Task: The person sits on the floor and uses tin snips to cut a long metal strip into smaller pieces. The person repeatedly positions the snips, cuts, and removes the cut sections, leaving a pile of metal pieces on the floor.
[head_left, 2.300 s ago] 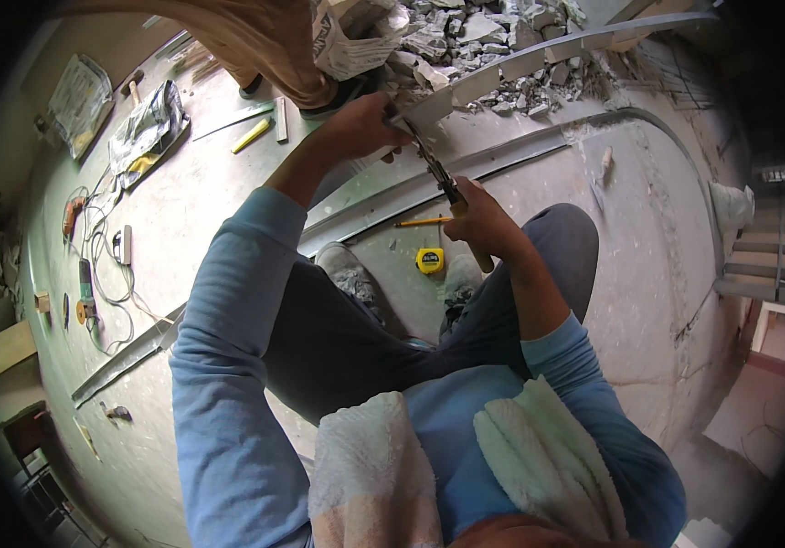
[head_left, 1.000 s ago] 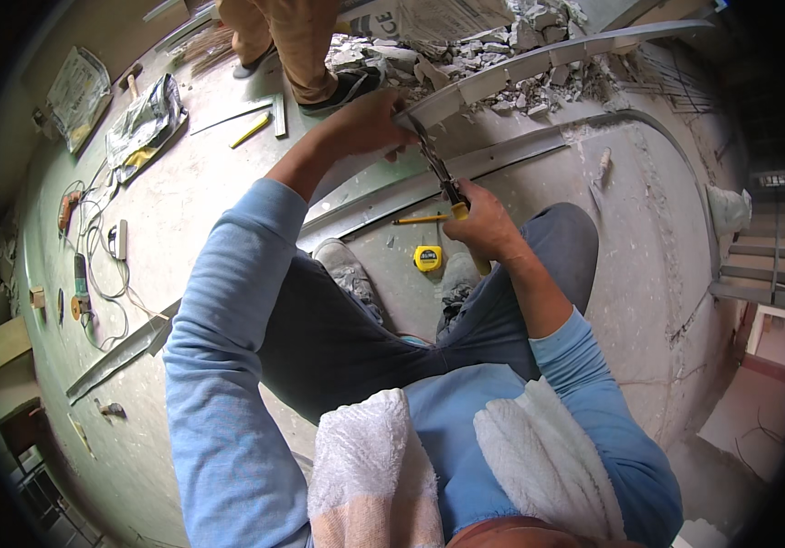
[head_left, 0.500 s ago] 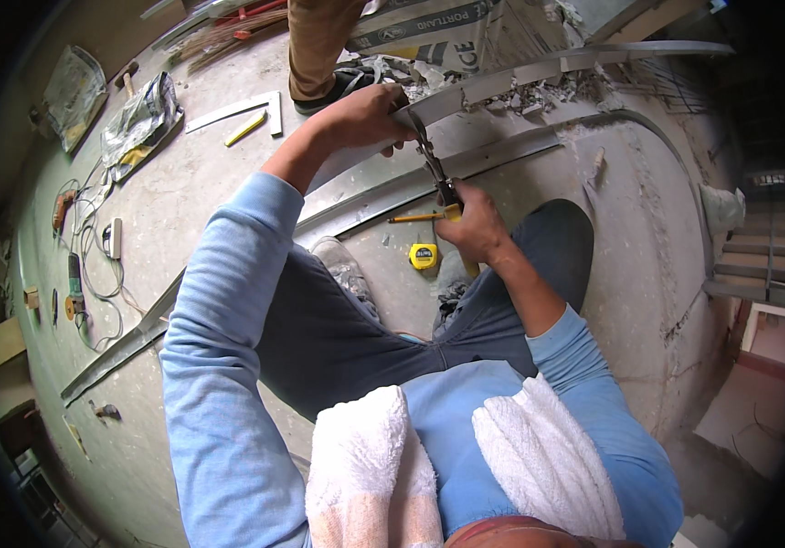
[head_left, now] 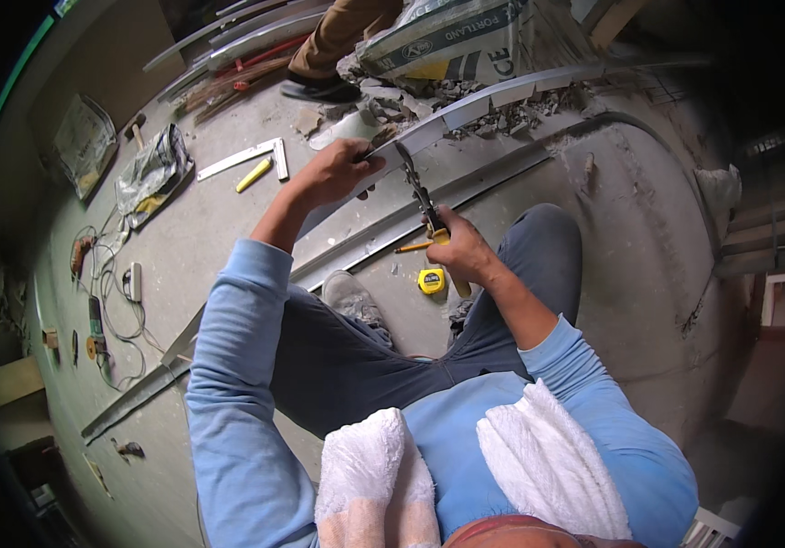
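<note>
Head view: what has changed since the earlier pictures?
The sack has moved right, over the rubble. The left hand has shifted left, away from the yellow-handled tool. The right hand keeps its grip on that tool; the tape measure lies as before.

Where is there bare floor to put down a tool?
Bare floor lies right of the right knee, and another patch between the power strip and the left sleeve. Crowded: around the drill and grinder, and the rubble near the metal strip.
</note>
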A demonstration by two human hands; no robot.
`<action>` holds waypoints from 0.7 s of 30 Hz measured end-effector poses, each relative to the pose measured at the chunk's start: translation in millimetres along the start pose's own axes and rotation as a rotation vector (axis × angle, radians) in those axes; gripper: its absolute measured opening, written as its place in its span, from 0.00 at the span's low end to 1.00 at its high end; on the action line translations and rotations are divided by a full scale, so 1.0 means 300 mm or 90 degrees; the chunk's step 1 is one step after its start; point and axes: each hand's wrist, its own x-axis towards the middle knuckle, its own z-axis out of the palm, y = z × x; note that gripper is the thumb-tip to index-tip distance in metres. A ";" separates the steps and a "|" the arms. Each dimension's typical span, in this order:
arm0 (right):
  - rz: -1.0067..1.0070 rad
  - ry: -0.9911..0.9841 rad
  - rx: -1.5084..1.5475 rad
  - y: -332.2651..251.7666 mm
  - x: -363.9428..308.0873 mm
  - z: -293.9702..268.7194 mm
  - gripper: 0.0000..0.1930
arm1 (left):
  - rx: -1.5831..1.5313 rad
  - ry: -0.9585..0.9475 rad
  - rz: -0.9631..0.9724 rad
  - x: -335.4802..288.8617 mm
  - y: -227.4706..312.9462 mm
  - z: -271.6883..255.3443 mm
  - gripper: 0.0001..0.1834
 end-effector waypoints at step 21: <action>-0.045 0.104 0.097 -0.051 -0.070 0.219 0.34 | -0.040 0.052 0.010 -0.050 0.068 0.018 0.17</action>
